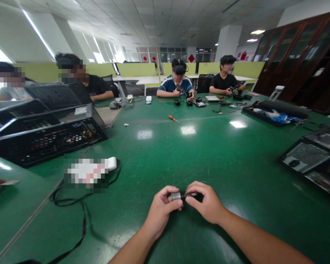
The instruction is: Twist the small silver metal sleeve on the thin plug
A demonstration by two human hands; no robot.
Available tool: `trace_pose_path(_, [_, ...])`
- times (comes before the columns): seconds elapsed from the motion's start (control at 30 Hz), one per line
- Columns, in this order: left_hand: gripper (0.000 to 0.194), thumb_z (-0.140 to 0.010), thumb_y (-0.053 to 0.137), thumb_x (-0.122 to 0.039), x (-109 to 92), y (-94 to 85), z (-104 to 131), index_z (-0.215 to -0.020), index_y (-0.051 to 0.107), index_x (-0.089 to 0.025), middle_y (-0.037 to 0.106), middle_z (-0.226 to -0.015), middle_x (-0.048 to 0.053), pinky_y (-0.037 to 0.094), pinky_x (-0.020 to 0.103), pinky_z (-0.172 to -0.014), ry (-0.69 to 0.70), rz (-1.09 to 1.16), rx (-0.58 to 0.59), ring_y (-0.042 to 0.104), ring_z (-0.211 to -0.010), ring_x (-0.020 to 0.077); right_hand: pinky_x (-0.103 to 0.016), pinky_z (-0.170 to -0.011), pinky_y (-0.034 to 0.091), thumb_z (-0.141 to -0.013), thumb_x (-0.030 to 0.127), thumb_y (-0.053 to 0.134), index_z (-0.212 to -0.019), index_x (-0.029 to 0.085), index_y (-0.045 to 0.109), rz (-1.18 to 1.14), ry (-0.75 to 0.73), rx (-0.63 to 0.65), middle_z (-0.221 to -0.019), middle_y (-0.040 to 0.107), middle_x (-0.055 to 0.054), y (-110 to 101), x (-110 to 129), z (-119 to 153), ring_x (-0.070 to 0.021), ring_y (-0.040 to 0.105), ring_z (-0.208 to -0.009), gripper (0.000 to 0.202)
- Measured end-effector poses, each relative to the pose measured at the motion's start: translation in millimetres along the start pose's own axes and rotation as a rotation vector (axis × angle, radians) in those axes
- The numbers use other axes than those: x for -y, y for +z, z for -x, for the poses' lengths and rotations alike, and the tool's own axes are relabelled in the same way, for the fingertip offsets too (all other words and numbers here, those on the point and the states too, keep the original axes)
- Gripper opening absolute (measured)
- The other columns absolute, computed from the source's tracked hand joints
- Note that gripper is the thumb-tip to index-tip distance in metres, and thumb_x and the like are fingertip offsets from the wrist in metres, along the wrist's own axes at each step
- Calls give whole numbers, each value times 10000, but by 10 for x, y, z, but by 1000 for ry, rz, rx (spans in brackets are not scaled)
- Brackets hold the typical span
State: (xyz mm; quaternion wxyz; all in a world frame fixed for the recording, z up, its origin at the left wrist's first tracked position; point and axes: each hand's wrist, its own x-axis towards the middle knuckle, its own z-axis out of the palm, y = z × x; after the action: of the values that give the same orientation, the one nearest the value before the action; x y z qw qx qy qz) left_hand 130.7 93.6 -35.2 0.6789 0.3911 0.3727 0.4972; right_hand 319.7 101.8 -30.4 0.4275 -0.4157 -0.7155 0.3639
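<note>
Just above the green tabletop, near its front, both hands meet around small metal parts. My left hand (164,204) is closed on a short silver-grey cylinder (176,196), thumb below and fingers behind it. Pinched by my right hand (206,201) is a thin dark ribbed rod (190,194), pointing left at the cylinder's end. A narrow dark piece shows between cylinder and rod; whether the two are joined I cannot tell. The fingers hide part of both pieces.
A computer case (49,137) lies at left, another (313,157) at right. A blurred badge (88,171) with a black lanyard (84,216) lies nearer left. Farther off are an orange screwdriver (172,118) and a black tray (272,116). Several people sit around the table.
</note>
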Motion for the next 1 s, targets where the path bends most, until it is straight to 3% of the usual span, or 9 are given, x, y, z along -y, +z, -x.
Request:
trace_pose_path(0.47, [476, -553, 888, -303, -38, 24, -31, -931, 648, -144, 632, -692, 21, 502, 297, -561, 10, 4, -68, 617, -573, 179, -278, -697, 460, -804, 191, 665, -830, 190, 703, 7, 0, -19, -827, 674, -38, -13, 10, -11, -164, 611, -753, 46])
trace_pose_path(1.0, [344, -645, 832, -149, -33, 29, 9, -910, 612, -154, 612, -680, -10, 470, 250, -586, 7, 24, -34, 579, -598, 138, -266, -669, 454, -806, 199, 662, -822, 192, 697, 21, 3, -27, -805, 669, -34, -19, 16, -17, -159, 606, -730, 39])
